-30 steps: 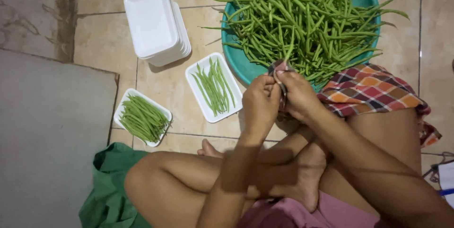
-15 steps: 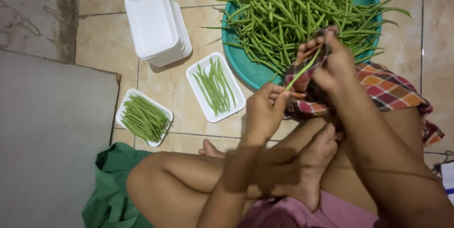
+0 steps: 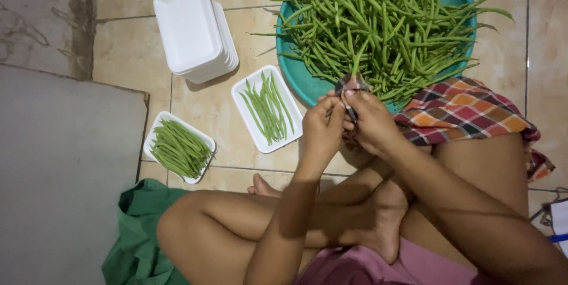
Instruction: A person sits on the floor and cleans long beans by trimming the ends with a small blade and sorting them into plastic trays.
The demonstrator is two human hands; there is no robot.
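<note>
A teal basin (image 3: 296,75) heaped with long green beans (image 3: 384,25) stands on the tiled floor ahead of me. My left hand (image 3: 322,128) and my right hand (image 3: 370,122) meet at the basin's near rim, both pinching one green bean (image 3: 358,63) that points up toward the pile. A bit of checked cloth is bunched between the fingers. To the left lies a white foam tray (image 3: 260,131) with a few beans laid lengthwise, and farther left another foam tray (image 3: 155,137) filled with beans.
A stack of empty white foam trays (image 3: 192,25) sits at the upper left. A checked cloth (image 3: 467,110) covers my right knee. A green cloth (image 3: 136,237) lies under my crossed legs. A grey mat (image 3: 59,167) covers the floor at left.
My right hand reached into the bean pile, then came back to the left hand at the basin's rim. Both hands now hold a bean together.
</note>
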